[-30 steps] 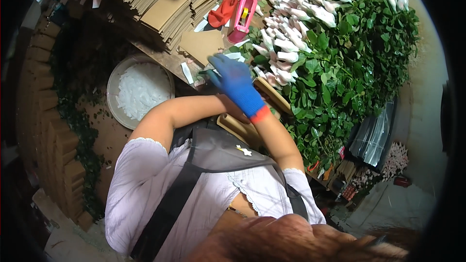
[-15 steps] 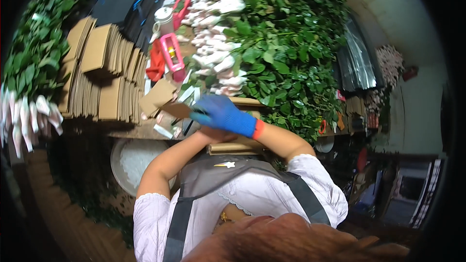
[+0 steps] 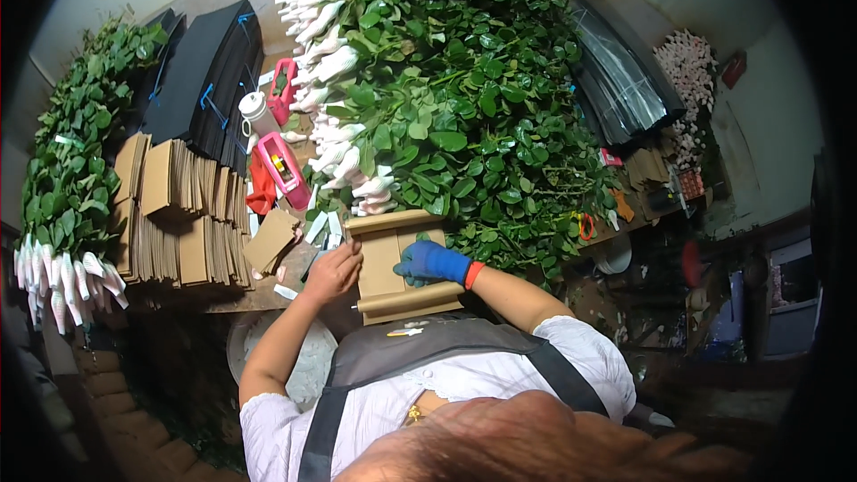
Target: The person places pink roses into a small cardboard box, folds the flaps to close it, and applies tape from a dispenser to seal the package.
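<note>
In front of my apron lies a brown cardboard wrapper (image 3: 406,305) with rolled far and near edges. A flat cardboard sheet (image 3: 379,261) lies between those rolls. My right hand (image 3: 435,264), in a blue glove with an orange cuff, is over the sheet's right part, fingers curled down against it. My bare left hand (image 3: 333,273) is at the sheet's left edge with fingertips pinched together; what they hold, if anything, is hidden. Just left of it, loose cardboard pieces (image 3: 270,241) lie on the table.
Leafy stems (image 3: 482,125) with white-wrapped heads (image 3: 326,62) are heaped beyond my hands. Stacked cardboard (image 3: 192,250), pink holders (image 3: 282,170), a white lidded cup (image 3: 256,112) and a red cloth (image 3: 261,183) stand to the left. A pale tub (image 3: 254,339) sits below the table edge.
My right hand has moved from the loose cardboard on the left, where it held a piece, onto the wrapper. My arms have uncrossed, with my left hand coming out on the left.
</note>
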A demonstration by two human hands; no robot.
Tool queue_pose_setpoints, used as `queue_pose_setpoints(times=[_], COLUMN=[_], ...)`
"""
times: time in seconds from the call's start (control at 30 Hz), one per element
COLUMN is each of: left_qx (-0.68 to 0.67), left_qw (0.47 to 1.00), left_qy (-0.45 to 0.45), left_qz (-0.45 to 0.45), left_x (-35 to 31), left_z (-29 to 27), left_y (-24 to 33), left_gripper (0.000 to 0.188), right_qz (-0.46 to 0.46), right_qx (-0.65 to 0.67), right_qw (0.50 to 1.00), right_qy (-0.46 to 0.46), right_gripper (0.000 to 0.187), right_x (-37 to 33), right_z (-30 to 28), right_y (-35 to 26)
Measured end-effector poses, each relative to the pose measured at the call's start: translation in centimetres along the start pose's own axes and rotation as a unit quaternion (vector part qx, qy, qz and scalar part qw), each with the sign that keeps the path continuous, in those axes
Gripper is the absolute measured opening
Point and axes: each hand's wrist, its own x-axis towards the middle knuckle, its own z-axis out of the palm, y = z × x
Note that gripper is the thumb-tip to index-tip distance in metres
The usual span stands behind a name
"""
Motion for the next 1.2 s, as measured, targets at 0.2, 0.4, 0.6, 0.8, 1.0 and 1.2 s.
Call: queue_pose_setpoints(times=[0.2,0.4,0.6,0.8,1.0,1.2], left_qx=[-0.068,-0.058,-0.081,-0.089,-0.096,-0.097], left_qw=[0.992,0.992,0.991,0.992,0.991,0.992], left_qy=[-0.098,-0.084,-0.07,-0.058,-0.049,-0.051], left_qz=[-0.03,-0.067,-0.078,-0.076,-0.078,-0.067], left_x=[4.5,3.8,4.8,4.4,4.4,4.6], left_z=[0.5,1.2,0.9,0.3,0.4,0.6], left_y=[3.8,4.7,5.4,5.4,5.7,5.6], left_gripper=[0.013,0.011,0.011,0.012,0.011,0.012], right_qz=[-0.097,-0.414,-0.279,-0.365,-0.004,-0.291], right_qx=[-0.195,-0.072,-0.387,-0.431,-0.494,-0.428], right_qw=[0.975,0.876,0.634,0.539,0.777,0.709], right_qy=[0.04,0.238,0.609,0.625,0.391,0.479], right_gripper=[0.04,0.027,0.027,0.018,0.024,0.033], right_x=[0.7,-2.2,1.9,-1.2,-5.5,-3.2], right_z=[0.3,-6.4,-25.8,-26.2,-22.7,-20.1], right_y=[1.6,-3.7,-8.1,-11.3,-10.7,-2.4])
